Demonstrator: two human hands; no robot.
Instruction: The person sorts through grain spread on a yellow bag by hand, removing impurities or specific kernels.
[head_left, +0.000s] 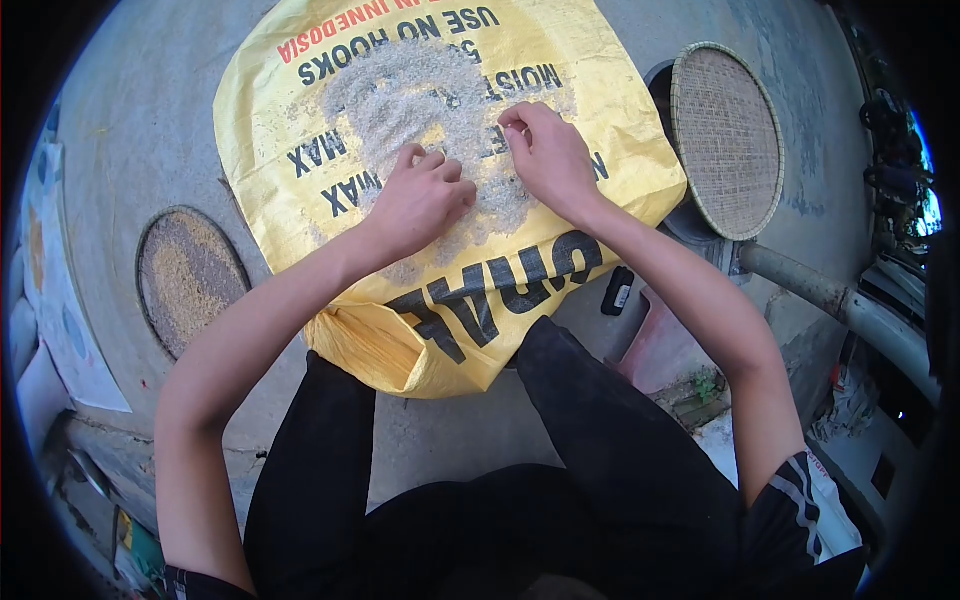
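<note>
A yellow woven sack (300,120) with black and red print lies flat on the concrete ground in front of me. A thin layer of pale grain (420,90) is spread over its middle. My left hand (418,200) rests on the grain with the fingers curled under, knuckles up. My right hand (545,150) lies just to its right, fingertips pinched together on the grain. I cannot tell whether either hand has picked anything up. My knees in black trousers sit at the sack's near edge.
A round tray of yellowish grain (190,280) lies on the ground at left. A woven bamboo winnowing tray (728,140) leans over a dark pot at right. A small black object (618,290) lies beside the sack. A grey pipe (830,295) runs at right.
</note>
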